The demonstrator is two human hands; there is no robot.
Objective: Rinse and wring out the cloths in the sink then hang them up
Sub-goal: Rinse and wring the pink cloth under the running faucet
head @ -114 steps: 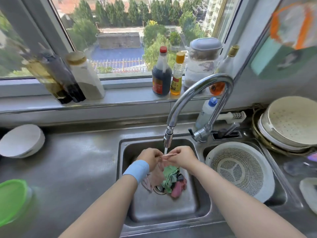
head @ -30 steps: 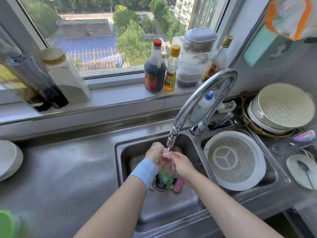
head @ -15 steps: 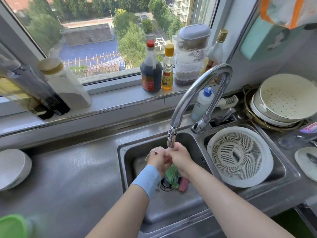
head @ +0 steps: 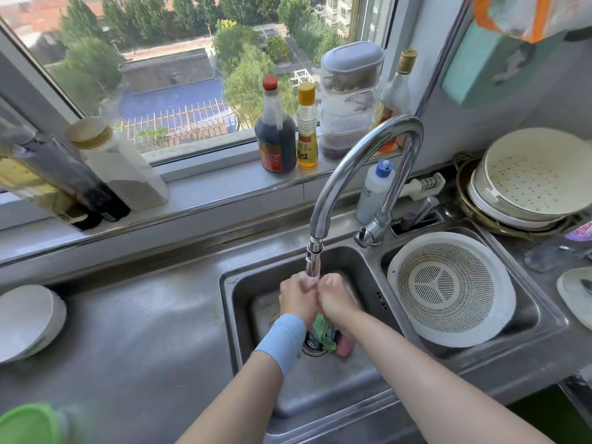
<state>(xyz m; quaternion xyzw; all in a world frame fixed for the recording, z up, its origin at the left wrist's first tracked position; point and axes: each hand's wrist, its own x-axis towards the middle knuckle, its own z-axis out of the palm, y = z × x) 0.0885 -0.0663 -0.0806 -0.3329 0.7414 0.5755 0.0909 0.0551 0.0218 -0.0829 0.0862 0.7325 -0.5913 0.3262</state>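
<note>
Head view, looking straight down into the left basin of a steel double sink (head: 243, 283). Left hand (head: 298, 301) and right hand (head: 336, 299) knuckle to knuckle right under the nozzle of the faucet (head: 362, 161), both grips closed tight with fingers curled in. Looks like a sliver of pale cloth (head: 309, 281) squeezed between them, but mostly hidden behind the fists and the nozzle, so can't say how much of it is there. Light blue wristband (head: 282, 341) on the left wrist. Down on the basin floor under the hands: a bunched green cloth (head: 323, 330) with a pink cloth (head: 344, 346) just beside it, both right by the drain (head: 312, 347). Over in the right basin, a white colander (head: 448, 293) tilted against the basin wall. Behind the faucet, a squeeze bottle (head: 373, 190) with a blue cap. Up on the windowsill (head: 208, 190), a dark sauce bottle (head: 277, 139) with a red cap, a yellow-capped bottle (head: 307, 129) right next to it, then a stack of clear containers (head: 349, 100) with a grey lid. Far right on the surface (head: 128, 331), stacked cream strainer bowls (head: 525, 184). Far left, a white bowl (head: 28, 322) sitting upside down, plus a green lid (head: 25, 424) in the bottom corner.
</note>
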